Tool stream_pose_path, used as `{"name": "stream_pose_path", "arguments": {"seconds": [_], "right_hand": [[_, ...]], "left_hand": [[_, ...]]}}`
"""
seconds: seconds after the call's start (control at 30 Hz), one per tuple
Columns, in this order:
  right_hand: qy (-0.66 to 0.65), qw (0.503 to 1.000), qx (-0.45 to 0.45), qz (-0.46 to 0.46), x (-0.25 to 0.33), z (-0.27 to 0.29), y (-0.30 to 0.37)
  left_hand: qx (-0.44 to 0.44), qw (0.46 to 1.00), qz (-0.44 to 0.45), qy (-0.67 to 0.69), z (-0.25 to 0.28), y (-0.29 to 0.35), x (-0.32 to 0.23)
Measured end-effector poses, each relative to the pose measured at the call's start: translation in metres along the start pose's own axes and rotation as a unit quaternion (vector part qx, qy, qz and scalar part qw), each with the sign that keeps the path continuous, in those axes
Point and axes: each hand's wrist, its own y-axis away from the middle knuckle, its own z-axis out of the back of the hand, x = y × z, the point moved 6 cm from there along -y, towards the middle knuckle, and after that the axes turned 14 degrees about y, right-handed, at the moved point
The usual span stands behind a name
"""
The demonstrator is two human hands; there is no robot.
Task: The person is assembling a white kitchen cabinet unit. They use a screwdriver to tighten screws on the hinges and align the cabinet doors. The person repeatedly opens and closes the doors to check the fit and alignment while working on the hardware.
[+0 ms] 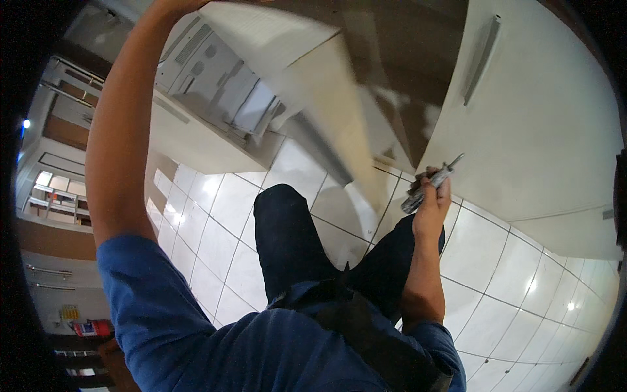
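Note:
My right hand [434,206] is closed around a screwdriver [418,196] with a clear and dark handle, its metal tip pointing up and to the right. It is held above my right knee, near the lower corner of a pale cabinet door [548,117] with a grey bar handle [482,62]. My left arm reaches up to the top of the picture. There my left hand [179,5] is at the upper edge of another pale cabinet door [287,59], blurred and standing open. Its fingers are mostly cut off, so their grip is hidden.
Between the doors lies the brown cabinet interior [405,39]. On the left, a white-grey appliance [209,65] stands behind a pale cabinet [196,140]. White tiles [222,202] cover the floor around my dark-trousered legs. A red object [91,327] is at the far lower left.

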Motion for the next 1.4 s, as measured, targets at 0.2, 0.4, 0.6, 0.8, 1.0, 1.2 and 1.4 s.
{"name": "stream_pose_path", "arguments": {"seconds": [0.2,0.4,0.6,0.8,1.0,1.2,1.4], "right_hand": [[0.159,0.948,0.217,-0.173,-0.082,-0.031,0.034],[0.151,0.904,0.315,-0.247,-0.119,-0.067,0.025],[0.274,0.901,0.336,0.001,-0.193,-0.107,-0.025],[0.276,0.916,0.289,-0.031,-0.195,-0.170,-0.082],[0.197,0.944,0.241,-0.113,-0.219,-0.241,-0.134],[0.101,0.974,0.190,-0.071,-0.282,-0.270,-0.156],[0.147,0.975,0.160,-0.044,-0.277,-0.281,-0.158]], "left_hand": [[-0.104,0.977,0.165,0.080,0.008,0.028,0.035],[-0.098,0.969,0.225,0.025,0.016,0.045,0.071],[-0.085,0.957,0.247,0.127,0.048,0.063,0.127],[-0.126,0.945,0.277,0.118,0.055,0.115,0.149],[-0.122,0.935,0.317,0.103,0.020,0.180,0.134],[-0.029,0.892,0.427,0.144,-0.054,0.283,0.141],[0.082,0.790,0.570,0.210,-0.140,0.420,0.138]]}}
